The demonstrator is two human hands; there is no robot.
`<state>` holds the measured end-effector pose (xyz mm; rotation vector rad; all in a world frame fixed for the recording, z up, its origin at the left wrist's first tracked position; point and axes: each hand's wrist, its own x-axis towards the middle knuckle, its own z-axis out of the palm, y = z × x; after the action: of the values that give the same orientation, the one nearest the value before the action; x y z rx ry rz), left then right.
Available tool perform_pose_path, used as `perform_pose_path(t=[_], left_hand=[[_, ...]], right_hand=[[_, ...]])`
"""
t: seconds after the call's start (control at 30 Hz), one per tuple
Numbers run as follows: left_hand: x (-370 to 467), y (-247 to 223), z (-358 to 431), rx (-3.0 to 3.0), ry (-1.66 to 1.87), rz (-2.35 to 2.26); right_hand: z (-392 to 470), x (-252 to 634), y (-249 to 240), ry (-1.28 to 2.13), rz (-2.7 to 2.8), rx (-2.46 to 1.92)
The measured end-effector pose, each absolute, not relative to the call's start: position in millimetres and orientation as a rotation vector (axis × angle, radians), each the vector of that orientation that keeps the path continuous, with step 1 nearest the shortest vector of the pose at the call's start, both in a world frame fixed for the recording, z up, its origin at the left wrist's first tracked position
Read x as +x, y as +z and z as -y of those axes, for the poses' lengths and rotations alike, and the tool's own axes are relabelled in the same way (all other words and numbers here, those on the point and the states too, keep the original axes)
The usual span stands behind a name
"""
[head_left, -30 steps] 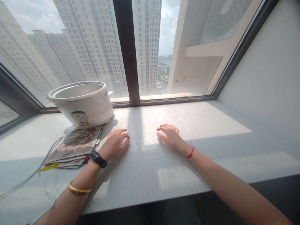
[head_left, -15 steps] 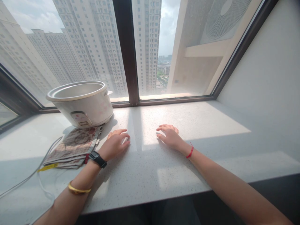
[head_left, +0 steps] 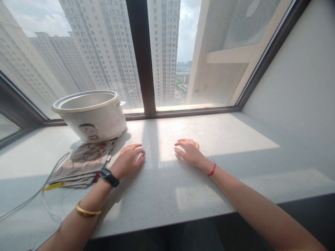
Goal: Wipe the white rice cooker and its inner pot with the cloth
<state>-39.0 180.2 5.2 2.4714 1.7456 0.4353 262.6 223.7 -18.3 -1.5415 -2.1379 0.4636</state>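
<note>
Left hand (head_left: 128, 161), right hand (head_left: 190, 152): each grip loosely spread, empty, resting on table (head_left: 235, 139); folded cloth (head_left: 82, 164) beside left.

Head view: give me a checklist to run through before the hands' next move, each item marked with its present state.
1. Left hand holds nothing, resting on the sill: ok.
2. Right hand holds nothing, flat on the sill: ok.
3. Folded cloth lies beside the left hand, apart from it: ok.
4. Rice cooker upright, lid off: ok.
5. White cord plugged in: cannot tell.
6. Cooker contents: cannot tell, the inside is hidden.
</note>
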Motion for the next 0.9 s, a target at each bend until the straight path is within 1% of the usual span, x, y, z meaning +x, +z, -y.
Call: perform_pose_path(t=[0.9], left_hand=[[-40.9, 2.0, -180.9, 2.468, 0.405, -1.745]], right_hand=[[-221.1, 261.6, -14.0, 0.479, 2.165, -1.556]])
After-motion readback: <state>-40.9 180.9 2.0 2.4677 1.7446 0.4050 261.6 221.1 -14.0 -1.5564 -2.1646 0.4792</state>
